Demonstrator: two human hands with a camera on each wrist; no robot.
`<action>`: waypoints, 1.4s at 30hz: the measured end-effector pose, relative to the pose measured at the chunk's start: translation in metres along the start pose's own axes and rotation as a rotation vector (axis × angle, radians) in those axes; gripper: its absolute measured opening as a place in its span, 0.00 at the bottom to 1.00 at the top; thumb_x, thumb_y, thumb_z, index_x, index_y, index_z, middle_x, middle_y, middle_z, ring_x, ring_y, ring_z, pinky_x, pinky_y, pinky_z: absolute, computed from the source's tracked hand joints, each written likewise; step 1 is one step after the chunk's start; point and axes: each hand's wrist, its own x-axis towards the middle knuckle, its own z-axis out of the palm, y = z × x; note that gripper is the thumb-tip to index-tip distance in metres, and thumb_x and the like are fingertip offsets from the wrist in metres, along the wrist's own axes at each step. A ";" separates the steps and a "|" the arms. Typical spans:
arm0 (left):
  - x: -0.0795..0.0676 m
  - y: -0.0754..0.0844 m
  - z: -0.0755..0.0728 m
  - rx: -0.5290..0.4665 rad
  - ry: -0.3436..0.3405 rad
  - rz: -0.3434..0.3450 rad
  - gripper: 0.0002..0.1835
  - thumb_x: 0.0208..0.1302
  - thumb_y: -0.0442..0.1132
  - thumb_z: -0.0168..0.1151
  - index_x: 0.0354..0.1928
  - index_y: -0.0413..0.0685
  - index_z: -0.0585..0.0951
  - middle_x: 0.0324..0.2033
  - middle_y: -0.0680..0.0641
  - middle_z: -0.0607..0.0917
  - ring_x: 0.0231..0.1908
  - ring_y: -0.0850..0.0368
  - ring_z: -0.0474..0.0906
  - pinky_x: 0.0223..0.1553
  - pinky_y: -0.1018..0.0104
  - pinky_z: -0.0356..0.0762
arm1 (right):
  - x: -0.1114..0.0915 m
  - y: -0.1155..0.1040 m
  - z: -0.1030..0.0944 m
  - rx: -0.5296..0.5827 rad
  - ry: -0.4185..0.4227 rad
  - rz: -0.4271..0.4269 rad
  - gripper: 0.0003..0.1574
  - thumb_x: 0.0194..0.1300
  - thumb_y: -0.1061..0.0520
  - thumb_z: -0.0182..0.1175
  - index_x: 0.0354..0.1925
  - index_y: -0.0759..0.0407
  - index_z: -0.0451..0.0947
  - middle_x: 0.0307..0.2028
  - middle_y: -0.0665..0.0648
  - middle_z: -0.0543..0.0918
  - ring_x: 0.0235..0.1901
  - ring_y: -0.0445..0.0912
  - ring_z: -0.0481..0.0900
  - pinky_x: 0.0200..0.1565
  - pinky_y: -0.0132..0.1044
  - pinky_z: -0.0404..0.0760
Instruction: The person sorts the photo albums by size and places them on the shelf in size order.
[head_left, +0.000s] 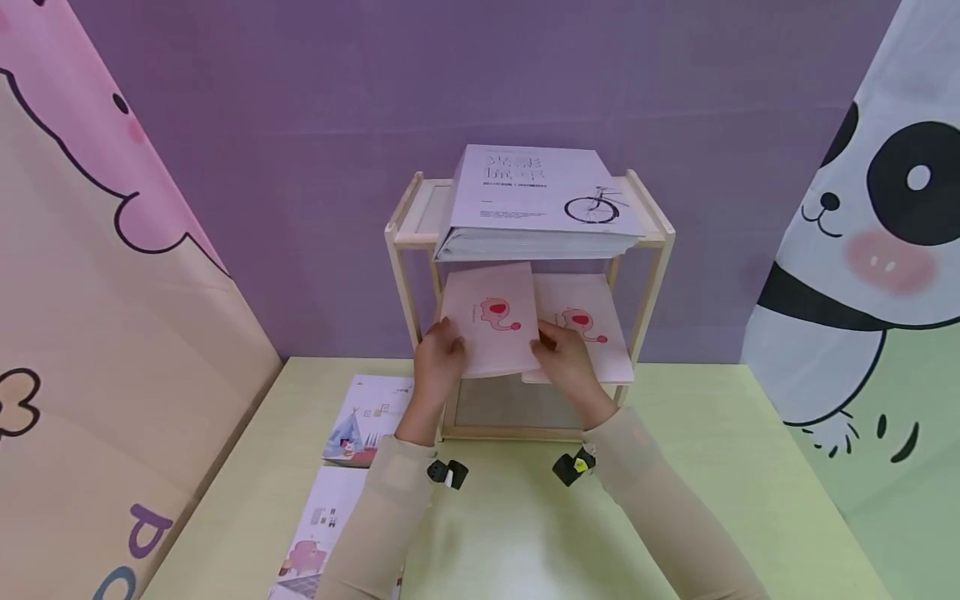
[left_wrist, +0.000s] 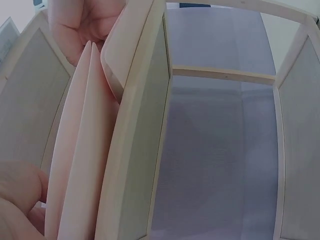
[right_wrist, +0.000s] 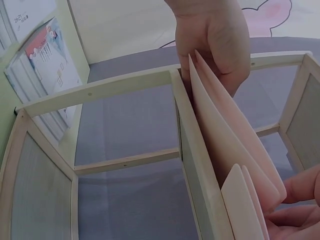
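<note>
The left hand [head_left: 440, 354] and right hand [head_left: 564, 358] grip opposite edges of a pink notebook [head_left: 491, 337] at mid-frame, seemingly settling it on the middle shelf of a wooden rack [head_left: 648, 308]. The next move likely calls for level guiding between the near left post and the second notebook [head_left: 588, 300] just right, under the thick book [head_left: 540, 200]; room opens below.

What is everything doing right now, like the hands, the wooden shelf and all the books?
Left hand: pinching the left pink booklet
Right hand: pinching that booklet's other side
Left pink booklet: held, edges slightly parted
Right pink booklet: lying in the wooden shelf, partly covered
Wooden shelf: standing upright on the table
Bicycle book: closed, lying flat on top
Tent book: closed, lying flat
Pink-animal book: closed, partly hidden by the left sleeve
</note>
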 end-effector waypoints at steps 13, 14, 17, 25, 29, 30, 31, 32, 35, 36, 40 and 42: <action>0.000 -0.001 0.006 0.128 0.012 0.138 0.09 0.62 0.31 0.50 0.24 0.35 0.72 0.18 0.40 0.69 0.24 0.45 0.67 0.22 0.61 0.62 | -0.003 0.001 0.001 -0.013 0.010 -0.015 0.25 0.67 0.66 0.50 0.62 0.69 0.68 0.56 0.68 0.76 0.50 0.61 0.79 0.53 0.52 0.77; 0.000 -0.001 0.006 0.133 0.013 0.142 0.09 0.62 0.30 0.50 0.24 0.35 0.72 0.18 0.39 0.70 0.25 0.44 0.68 0.22 0.61 0.63 | -0.003 0.001 0.001 -0.012 0.007 -0.015 0.25 0.67 0.66 0.50 0.62 0.69 0.67 0.56 0.68 0.76 0.50 0.61 0.79 0.53 0.53 0.76; 0.000 -0.002 0.007 0.143 0.017 0.156 0.09 0.61 0.30 0.50 0.23 0.35 0.72 0.17 0.38 0.71 0.26 0.43 0.69 0.23 0.60 0.64 | -0.003 0.001 0.000 -0.013 0.007 -0.009 0.26 0.67 0.66 0.50 0.63 0.70 0.66 0.57 0.68 0.75 0.50 0.61 0.78 0.53 0.52 0.76; 0.000 0.000 0.008 0.191 0.039 0.202 0.10 0.60 0.29 0.51 0.21 0.35 0.72 0.14 0.39 0.70 0.27 0.40 0.72 0.23 0.58 0.65 | -0.004 0.002 -0.001 0.001 0.003 -0.007 0.26 0.67 0.64 0.51 0.62 0.67 0.68 0.57 0.66 0.76 0.51 0.59 0.79 0.53 0.51 0.76; 0.000 0.001 0.010 0.251 0.067 0.241 0.10 0.58 0.28 0.53 0.20 0.34 0.72 0.14 0.37 0.72 0.26 0.38 0.73 0.23 0.55 0.66 | -0.003 0.002 -0.001 -0.017 0.011 -0.006 0.25 0.66 0.65 0.52 0.62 0.67 0.69 0.56 0.66 0.76 0.51 0.60 0.79 0.53 0.52 0.76; 0.000 0.002 0.010 0.269 0.072 0.247 0.09 0.57 0.29 0.53 0.20 0.34 0.72 0.15 0.36 0.73 0.26 0.37 0.73 0.23 0.54 0.66 | -0.002 0.002 -0.001 -0.021 0.010 -0.006 0.25 0.66 0.65 0.52 0.62 0.67 0.69 0.56 0.67 0.76 0.51 0.60 0.79 0.53 0.52 0.76; 0.000 0.003 0.011 0.289 0.073 0.250 0.09 0.57 0.29 0.53 0.20 0.34 0.72 0.15 0.35 0.73 0.27 0.36 0.73 0.24 0.53 0.66 | -0.002 0.002 -0.002 -0.021 0.009 -0.005 0.25 0.66 0.65 0.52 0.62 0.67 0.69 0.56 0.67 0.76 0.51 0.60 0.79 0.53 0.52 0.76; 0.000 0.004 0.011 0.303 0.073 0.249 0.09 0.57 0.29 0.53 0.21 0.34 0.72 0.16 0.35 0.74 0.28 0.36 0.73 0.26 0.50 0.67 | -0.002 0.002 -0.002 -0.021 0.008 -0.005 0.25 0.66 0.66 0.51 0.62 0.68 0.68 0.56 0.67 0.76 0.51 0.61 0.78 0.53 0.52 0.76; -0.001 0.006 0.012 0.324 0.054 0.219 0.08 0.58 0.30 0.53 0.24 0.32 0.74 0.20 0.32 0.77 0.30 0.35 0.74 0.31 0.47 0.68 | -0.001 0.002 -0.002 -0.024 0.001 -0.008 0.25 0.66 0.66 0.51 0.62 0.68 0.68 0.56 0.68 0.76 0.50 0.61 0.78 0.54 0.52 0.76; -0.001 0.007 0.012 0.331 0.048 0.205 0.07 0.58 0.30 0.53 0.25 0.31 0.75 0.22 0.31 0.78 0.32 0.34 0.74 0.32 0.46 0.69 | -0.001 0.002 -0.002 -0.026 0.000 -0.010 0.25 0.66 0.66 0.51 0.62 0.68 0.69 0.56 0.68 0.76 0.50 0.61 0.78 0.54 0.52 0.76; -0.003 0.008 0.014 0.341 0.032 0.159 0.08 0.60 0.32 0.53 0.30 0.31 0.77 0.29 0.29 0.80 0.36 0.34 0.74 0.36 0.46 0.68 | -0.002 0.003 -0.002 -0.025 -0.003 -0.020 0.25 0.66 0.66 0.51 0.61 0.69 0.68 0.56 0.68 0.76 0.51 0.61 0.78 0.53 0.52 0.76; -0.003 0.007 0.014 0.346 0.039 0.159 0.08 0.60 0.32 0.53 0.30 0.32 0.77 0.30 0.29 0.80 0.36 0.35 0.74 0.36 0.47 0.68 | -0.002 0.003 -0.002 -0.024 -0.005 -0.025 0.25 0.66 0.66 0.51 0.61 0.69 0.68 0.56 0.68 0.76 0.50 0.61 0.78 0.53 0.52 0.76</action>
